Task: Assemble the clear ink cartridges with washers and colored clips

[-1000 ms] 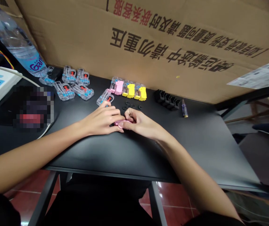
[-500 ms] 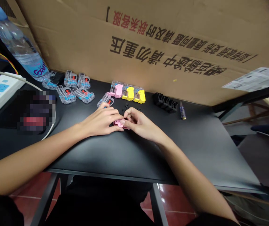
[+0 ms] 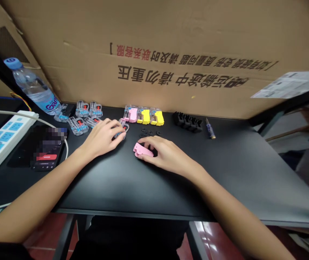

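Pink part [image 3: 144, 151] near frame center, a bit left and low. Pinched from the right end in right hand [image 3: 170, 155], thumb on near side, fingers on far side, left end sticking out. Resting on table [image 3: 143, 189] or just above: can't tell.

Main change: left hand [image 3: 106, 135] off pink part, moved up-left to clear unit [image 3: 126, 127]. Fingers bent over it, touching by the look of it; can't tell if gripping. Down from two hands on pink part to one. Probably a break in the two-handed fiddling, with attention split across both pieces. No way to confirm any fit inside pink part from here.

Just above pink part: small black rings [image 3: 150, 133], loose. Further up, side by side: pink unit [image 3: 133, 115], then yellow units [image 3: 145, 116]. Right of center: black rack [image 3: 188, 122], with screwdriver [image 3: 210, 129] beside it, both untouched. Left of center: more clear units [image 3: 78, 126], partly behind left hand. Upper left: bottle [image 3: 39, 90]. Below it, at left: phone [image 3: 45, 157] and power strip [image 3: 21, 124].
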Demonstrator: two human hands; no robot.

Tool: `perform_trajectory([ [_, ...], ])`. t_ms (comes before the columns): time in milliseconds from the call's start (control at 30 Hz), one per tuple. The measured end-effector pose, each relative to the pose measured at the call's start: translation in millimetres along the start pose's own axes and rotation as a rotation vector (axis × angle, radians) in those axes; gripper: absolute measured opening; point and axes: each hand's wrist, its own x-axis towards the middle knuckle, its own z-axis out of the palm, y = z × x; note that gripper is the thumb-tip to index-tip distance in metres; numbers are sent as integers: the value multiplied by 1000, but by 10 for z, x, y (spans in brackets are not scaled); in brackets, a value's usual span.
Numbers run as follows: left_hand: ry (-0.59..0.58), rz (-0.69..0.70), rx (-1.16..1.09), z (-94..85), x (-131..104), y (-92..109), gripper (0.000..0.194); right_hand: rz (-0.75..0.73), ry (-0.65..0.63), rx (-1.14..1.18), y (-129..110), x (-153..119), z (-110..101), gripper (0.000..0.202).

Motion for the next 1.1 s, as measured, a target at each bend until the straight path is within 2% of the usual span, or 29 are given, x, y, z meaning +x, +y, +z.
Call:
perform_trajectory([
  [167,-5,70,-78,-48,-2,19,33,-19,70,25,70,19,24,28],
  [333,-152,216,-84,-132,-7,52,31,-34,136,91,158,22,13,39],
  [400,-206,242,-119,-148,-7,63,39,-63,118,121,165,20,5,35],
  [500,-248,239,-107,-166,-4,86,65,-102,136,148,170,30,-3,31],
  [600,-244,164,-31,-176,-9,116,80,-119,223,159,200,46,-12,27],
  [767,-308,-91,110,-158,-33,190,79,-72,265,224,294,48,-2,19],
  [867,-379,-204,18,-148,-26,244,70,-54,298,258,349,55,35,27],
  [967,-381,-272,-147,-134,-9,274,56,-86,309,287,382,69,64,38],
  [1033,-359,-305,-218,-112,-2,267,57,-96,294,248,390,74,66,50],
  [1100,-348,-328,-270,-82,-1,240,62,-116,276,181,388,75,60,53],
])
